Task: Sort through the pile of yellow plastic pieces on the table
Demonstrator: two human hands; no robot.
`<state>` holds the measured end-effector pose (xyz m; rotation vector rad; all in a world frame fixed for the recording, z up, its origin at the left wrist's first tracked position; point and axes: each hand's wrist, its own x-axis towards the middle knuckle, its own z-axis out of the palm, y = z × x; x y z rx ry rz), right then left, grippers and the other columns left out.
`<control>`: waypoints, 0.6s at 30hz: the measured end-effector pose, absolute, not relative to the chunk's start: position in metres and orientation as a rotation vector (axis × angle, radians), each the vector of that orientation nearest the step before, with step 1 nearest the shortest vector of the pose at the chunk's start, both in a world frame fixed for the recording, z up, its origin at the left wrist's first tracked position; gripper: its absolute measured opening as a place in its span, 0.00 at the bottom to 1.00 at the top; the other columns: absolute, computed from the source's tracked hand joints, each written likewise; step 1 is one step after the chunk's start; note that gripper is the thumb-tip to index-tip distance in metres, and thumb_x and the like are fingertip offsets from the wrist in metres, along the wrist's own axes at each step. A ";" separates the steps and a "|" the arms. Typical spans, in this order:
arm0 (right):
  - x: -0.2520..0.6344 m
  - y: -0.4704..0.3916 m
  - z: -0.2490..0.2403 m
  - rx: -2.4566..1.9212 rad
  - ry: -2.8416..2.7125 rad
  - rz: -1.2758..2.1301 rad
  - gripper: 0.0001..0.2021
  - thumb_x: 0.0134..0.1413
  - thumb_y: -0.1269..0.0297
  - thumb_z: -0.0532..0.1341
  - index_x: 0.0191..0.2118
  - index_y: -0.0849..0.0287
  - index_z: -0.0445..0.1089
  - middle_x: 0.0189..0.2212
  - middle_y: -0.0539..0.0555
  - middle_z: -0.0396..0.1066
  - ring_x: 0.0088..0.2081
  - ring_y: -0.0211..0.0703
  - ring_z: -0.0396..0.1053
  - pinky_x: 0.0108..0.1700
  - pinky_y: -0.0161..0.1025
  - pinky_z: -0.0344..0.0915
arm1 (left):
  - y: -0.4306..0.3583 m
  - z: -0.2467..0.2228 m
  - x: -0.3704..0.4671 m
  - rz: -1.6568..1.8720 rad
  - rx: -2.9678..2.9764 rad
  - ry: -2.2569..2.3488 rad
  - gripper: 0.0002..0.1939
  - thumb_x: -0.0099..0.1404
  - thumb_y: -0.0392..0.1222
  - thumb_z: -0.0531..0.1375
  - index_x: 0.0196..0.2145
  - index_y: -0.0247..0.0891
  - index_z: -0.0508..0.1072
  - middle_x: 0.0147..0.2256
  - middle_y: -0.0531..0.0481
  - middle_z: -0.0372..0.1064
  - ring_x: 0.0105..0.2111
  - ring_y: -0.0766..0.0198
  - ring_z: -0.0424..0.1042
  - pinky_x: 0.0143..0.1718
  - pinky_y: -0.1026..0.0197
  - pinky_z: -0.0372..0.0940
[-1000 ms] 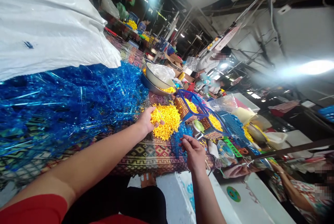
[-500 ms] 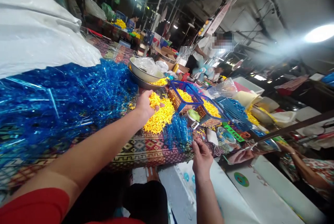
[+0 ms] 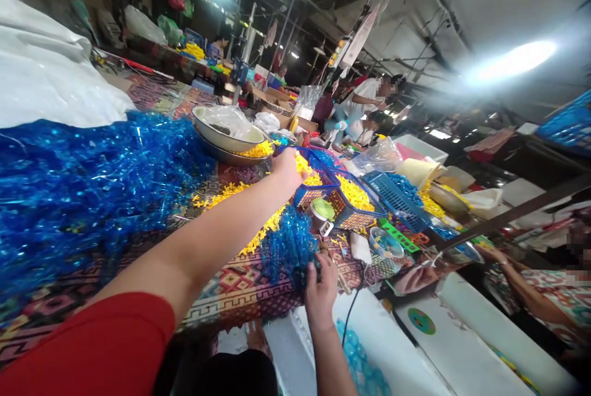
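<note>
My left hand (image 3: 287, 167) reaches over the near rim of a blue basket (image 3: 318, 196), its fingers closed round small yellow plastic pieces (image 3: 302, 164). More such pieces lie in that basket. Behind my left forearm is a loose yellow pile (image 3: 261, 237) on the patterned mat (image 3: 240, 282), partly hidden by the arm. My right hand (image 3: 322, 291) is low at the mat's edge, fingers curled, beside a bunch of clear blue plastic strips (image 3: 292, 242). What its fingertips hold, if anything, is not clear.
Stacked bowls (image 3: 231, 131) stand behind my left hand. A second basket of yellow pieces (image 3: 355, 193), a green-topped container (image 3: 322, 210) and a white foam box (image 3: 388, 328) are to the right. Shiny blue plastic (image 3: 92, 193) covers the left side. A co-worker's arm (image 3: 517, 282) shows at far right.
My left hand has moved from the yellow pile to over the blue basket, carrying yellow pieces. The pile looks more spread out. My right hand stays by the blue strips; the view has shifted.
</note>
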<state>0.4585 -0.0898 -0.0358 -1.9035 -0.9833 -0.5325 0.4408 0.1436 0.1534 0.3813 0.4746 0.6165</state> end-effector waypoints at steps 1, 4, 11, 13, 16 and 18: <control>0.458 -0.088 -0.039 -1.925 -1.020 -0.554 0.14 0.55 0.62 0.53 0.45 0.60 0.65 0.43 0.61 0.64 0.47 0.50 0.61 0.49 0.52 0.57 | 0.149 0.160 0.459 0.698 0.463 0.457 0.17 0.56 0.49 0.58 0.42 0.40 0.64 0.43 0.44 0.64 0.39 0.55 0.68 0.25 0.63 0.64; 0.457 -0.086 -0.042 -1.951 -1.079 -0.607 0.14 0.55 0.64 0.53 0.47 0.59 0.64 0.45 0.61 0.62 0.49 0.51 0.59 0.50 0.53 0.57 | 0.159 0.168 0.506 0.718 0.581 0.410 0.26 0.53 0.58 0.58 0.46 0.42 0.63 0.52 0.42 0.56 0.50 0.47 0.59 0.36 0.53 0.64; 0.459 -0.088 -0.040 -1.961 -1.116 -0.593 0.13 0.55 0.68 0.53 0.47 0.57 0.63 0.45 0.60 0.61 0.50 0.49 0.58 0.51 0.52 0.58 | 0.167 0.140 0.513 0.676 0.588 0.442 0.32 0.54 0.61 0.55 0.53 0.45 0.59 0.57 0.43 0.51 0.57 0.46 0.50 0.47 0.47 0.57; 0.459 -0.088 -0.040 -1.957 -1.115 -0.599 0.12 0.55 0.68 0.53 0.45 0.57 0.64 0.45 0.59 0.62 0.50 0.49 0.59 0.51 0.52 0.58 | 0.170 0.132 0.503 0.645 0.613 0.415 0.34 0.55 0.62 0.52 0.56 0.42 0.57 0.58 0.41 0.49 0.58 0.46 0.46 0.50 0.46 0.53; 0.459 -0.087 -0.040 -1.945 -1.116 -0.611 0.10 0.55 0.67 0.53 0.43 0.58 0.66 0.44 0.59 0.62 0.48 0.48 0.60 0.50 0.52 0.59 | 0.171 0.123 0.493 0.553 0.705 0.338 0.39 0.55 0.65 0.48 0.58 0.39 0.54 0.61 0.41 0.43 0.60 0.46 0.39 0.55 0.45 0.42; 0.458 -0.087 -0.040 -1.939 -1.121 -0.614 0.09 0.55 0.67 0.53 0.41 0.59 0.67 0.43 0.59 0.63 0.47 0.48 0.60 0.49 0.52 0.60 | 0.170 0.122 0.490 0.509 0.786 0.296 0.40 0.54 0.66 0.47 0.58 0.40 0.54 0.62 0.43 0.40 0.61 0.47 0.36 0.56 0.44 0.37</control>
